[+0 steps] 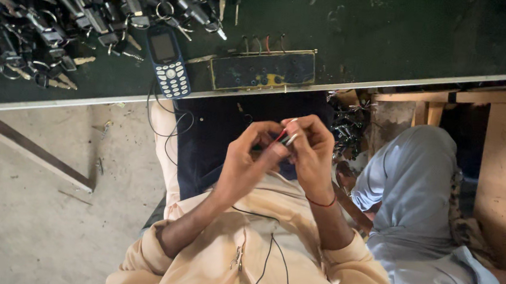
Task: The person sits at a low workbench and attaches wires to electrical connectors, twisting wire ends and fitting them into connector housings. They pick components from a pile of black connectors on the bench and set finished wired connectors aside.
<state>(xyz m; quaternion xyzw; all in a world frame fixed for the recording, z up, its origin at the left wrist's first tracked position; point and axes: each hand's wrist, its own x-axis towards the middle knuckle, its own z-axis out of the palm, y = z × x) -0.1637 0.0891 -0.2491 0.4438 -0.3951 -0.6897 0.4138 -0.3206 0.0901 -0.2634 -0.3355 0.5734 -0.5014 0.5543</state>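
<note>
Over the lap, head view: left hand (246, 159) and right hand (311, 152) meet, both pinched together on a small metal part with red wire (286, 136); details too small to tell. Thin red thread circles the right wrist. Beyond the hands, green table (391, 33) edge holds a dark rectangular board with wire stubs (263, 70), just beside a blue keypad phone (168, 62) with a black cable hanging down. Pile of keys and key rings (48, 15) fills the table's far left. Another person in light blue clothes (415, 195) sits to the right.
</note>
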